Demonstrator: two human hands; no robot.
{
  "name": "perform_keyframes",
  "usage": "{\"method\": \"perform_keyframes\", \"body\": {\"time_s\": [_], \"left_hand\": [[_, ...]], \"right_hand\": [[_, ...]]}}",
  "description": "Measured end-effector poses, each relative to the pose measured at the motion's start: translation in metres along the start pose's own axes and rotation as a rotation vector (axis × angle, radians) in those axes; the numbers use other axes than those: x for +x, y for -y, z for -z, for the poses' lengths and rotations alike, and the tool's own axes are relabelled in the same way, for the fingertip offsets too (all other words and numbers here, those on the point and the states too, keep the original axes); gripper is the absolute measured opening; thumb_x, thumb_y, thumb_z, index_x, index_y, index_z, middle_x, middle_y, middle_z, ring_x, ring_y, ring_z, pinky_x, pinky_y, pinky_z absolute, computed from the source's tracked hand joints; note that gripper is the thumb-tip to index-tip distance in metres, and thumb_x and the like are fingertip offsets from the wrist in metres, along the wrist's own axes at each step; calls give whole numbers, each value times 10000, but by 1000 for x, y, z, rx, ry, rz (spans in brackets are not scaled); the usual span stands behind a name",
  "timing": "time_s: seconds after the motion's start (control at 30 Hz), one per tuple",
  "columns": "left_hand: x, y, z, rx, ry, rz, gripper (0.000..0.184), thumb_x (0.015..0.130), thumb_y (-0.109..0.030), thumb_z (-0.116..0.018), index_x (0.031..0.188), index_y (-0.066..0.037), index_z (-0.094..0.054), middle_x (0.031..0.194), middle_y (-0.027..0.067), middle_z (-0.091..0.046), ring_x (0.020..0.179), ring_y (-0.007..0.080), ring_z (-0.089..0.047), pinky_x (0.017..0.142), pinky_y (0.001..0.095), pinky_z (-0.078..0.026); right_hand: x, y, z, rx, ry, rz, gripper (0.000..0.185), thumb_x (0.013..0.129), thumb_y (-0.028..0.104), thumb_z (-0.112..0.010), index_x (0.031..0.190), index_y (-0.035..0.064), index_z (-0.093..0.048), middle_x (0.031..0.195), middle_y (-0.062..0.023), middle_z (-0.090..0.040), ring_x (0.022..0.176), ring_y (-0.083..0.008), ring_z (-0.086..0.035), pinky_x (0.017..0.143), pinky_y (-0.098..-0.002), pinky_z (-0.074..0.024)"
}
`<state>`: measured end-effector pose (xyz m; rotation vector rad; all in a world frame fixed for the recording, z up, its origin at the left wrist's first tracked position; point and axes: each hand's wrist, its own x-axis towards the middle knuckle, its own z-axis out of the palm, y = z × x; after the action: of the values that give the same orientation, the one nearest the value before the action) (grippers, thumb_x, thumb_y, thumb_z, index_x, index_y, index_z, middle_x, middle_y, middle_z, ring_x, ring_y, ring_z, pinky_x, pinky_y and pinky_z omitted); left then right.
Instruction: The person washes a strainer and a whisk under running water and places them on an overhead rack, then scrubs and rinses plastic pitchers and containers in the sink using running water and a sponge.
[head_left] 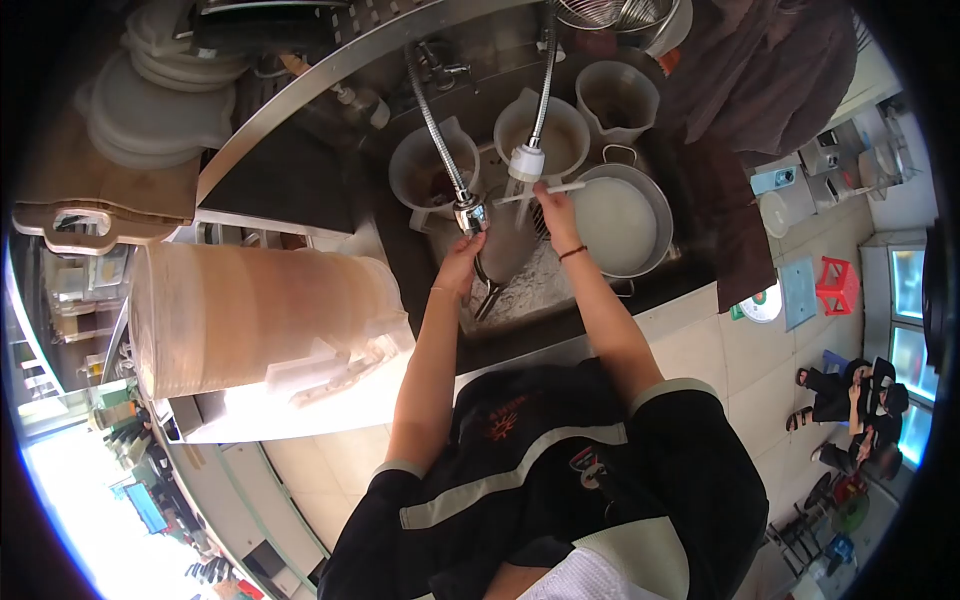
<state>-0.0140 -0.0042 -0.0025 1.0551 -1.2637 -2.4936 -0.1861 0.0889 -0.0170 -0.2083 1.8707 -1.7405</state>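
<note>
Over the sink [545,325], my left hand [460,262] is closed at the metal nozzle of the left hose [469,214]. My right hand [556,218], with a dark band on the wrist, has its fingers closed round a thin white stick-like thing [565,187]. Beside it hangs the white-headed hose [527,162], with water running from it. Between my hands a greyish rounded item [508,250] lies in the sink, partly hidden. A metal pot of whitish liquid [615,228] stands just right of my right hand.
Plastic tubs [435,168] stand along the back of the sink. Stacked clear containers [265,315] are on the left counter. White lids [150,105] are piled at upper left. A dark cloth [765,80] hangs at upper right. People [860,405] are far off at right.
</note>
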Motion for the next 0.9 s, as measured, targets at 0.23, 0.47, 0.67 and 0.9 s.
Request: {"method": "perform_keyframes", "body": {"time_s": [0.23,0.47,0.67,0.9], "left_hand": [[-5,3,-12,-312,112,-150,243,808,-145,-533,1036,-62,-517,1000,18,-542,924,134,-499,836,289,-379],[-9,9,4,-277,146,-75,205,827,-146,-500,1017,-69,-507,956,28,-561,877,142,-534,800,308,-419],[-18,5,-4,-243,120,-16,165,824,-167,-511,944,-56,-537,891,24,-584,811,120,-552,741,267,-433],[-18,2,0,-221,84,0,187,820,-200,-523,918,-43,-548,863,26,-592,765,119,-561,706,254,-440]], "right_hand": [[-18,-24,1,371,107,-60,215,785,269,-573,803,57,-545,766,21,-502,719,-66,-423,642,-213,-341],[-5,-35,12,317,294,-82,216,793,283,-563,887,89,-558,840,28,-538,743,-67,-447,666,-209,-336],[-5,-26,10,385,44,-163,244,794,330,-553,840,91,-570,693,55,-487,623,-43,-373,577,-195,-290],[-7,-14,9,227,42,-164,301,769,325,-587,781,24,-586,712,25,-508,655,-66,-401,586,-227,-329]]}}
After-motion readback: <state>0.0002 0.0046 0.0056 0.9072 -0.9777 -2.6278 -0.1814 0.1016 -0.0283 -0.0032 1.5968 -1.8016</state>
